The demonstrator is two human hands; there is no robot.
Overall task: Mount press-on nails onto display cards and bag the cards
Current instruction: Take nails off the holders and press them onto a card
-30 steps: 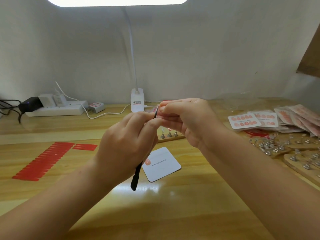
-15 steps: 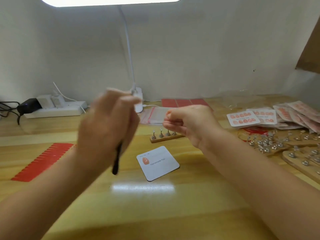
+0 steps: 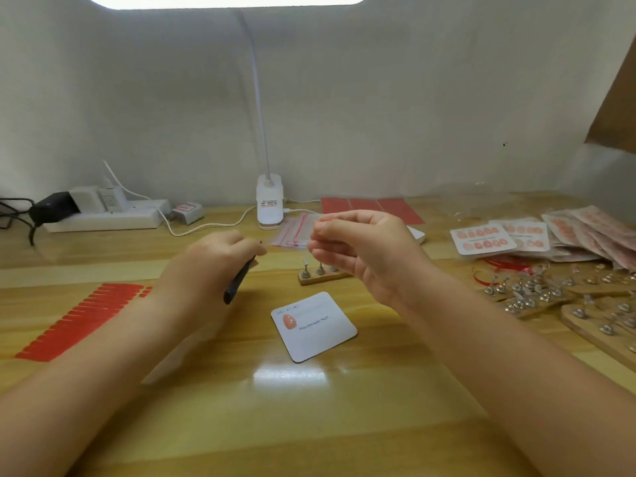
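Note:
A white display card [image 3: 320, 333] printed "Handmade Nail" lies on the table between my forearms, with one orange press-on nail [image 3: 288, 321] stuck at its left. My left hand [image 3: 213, 263] grips a thin black tool [image 3: 237, 281], tip pointing up and right. My right hand [image 3: 364, 251] hovers above a small wooden strip of metal nail stands [image 3: 320, 274]. Its fingertips are curled together in a pinch on a small piece that I cannot make out. Clear zip bags [image 3: 292, 232] lie just behind my hands.
Filled cards [image 3: 481, 239] and bagged cards [image 3: 592, 232] are piled at the right, above wooden holders with several metal stands [image 3: 550, 294]. Red adhesive tabs [image 3: 79, 321] line the left. A lamp base [image 3: 270, 204], a power strip [image 3: 103, 218] and red sheets [image 3: 371, 208] stand along the wall.
My hands were joined, with the tool's tip at what my right hand held. The left hand has swung away and down to the left with the tool. The right hand stayed raised.

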